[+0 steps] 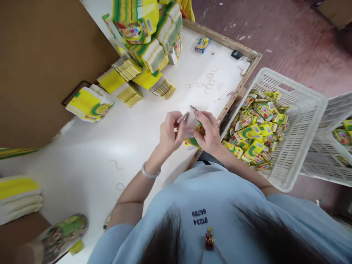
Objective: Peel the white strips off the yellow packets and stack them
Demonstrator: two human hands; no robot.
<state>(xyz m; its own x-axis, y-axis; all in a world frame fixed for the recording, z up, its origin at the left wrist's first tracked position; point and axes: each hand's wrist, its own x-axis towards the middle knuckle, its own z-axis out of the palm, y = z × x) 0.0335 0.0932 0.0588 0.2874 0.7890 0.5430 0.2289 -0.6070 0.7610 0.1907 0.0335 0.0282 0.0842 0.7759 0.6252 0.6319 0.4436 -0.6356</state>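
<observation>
Here on the head feed I have both hands meeting over the near edge of the white surface (pixel 96 146), and this looks to me like a handling step: a pale, filmy piece (pixel 190 126) stands between them, just above a yellow-green carton (pixel 193 142). My left hand (pixel 171 132) pinches the film between thumb and forefinger; my right hand (pixel 208 132) curls round the carton's far side, fingers closed on it. Whether film and carton are joined, I can't tell. The next move, I'd judge, calls for a light, steady two-handed pinch, since the film looks flimsy and could crumple. And look at the textures out there! Stacked flat cartons (pixel 164 88) show crisp, ridged paperboard edges beyond the left hand; thin, looped rubber bands (pixel 210 83) lie loose on the smooth top; a small blue-and-yellow box (pixel 202 44) sits squarely further off. Over to the right, a slotted, rigid-looking white crate (pixel 305 128) holds a jumbled heap of glossy yellow packets (pixel 249 134), all creases and corners.
</observation>
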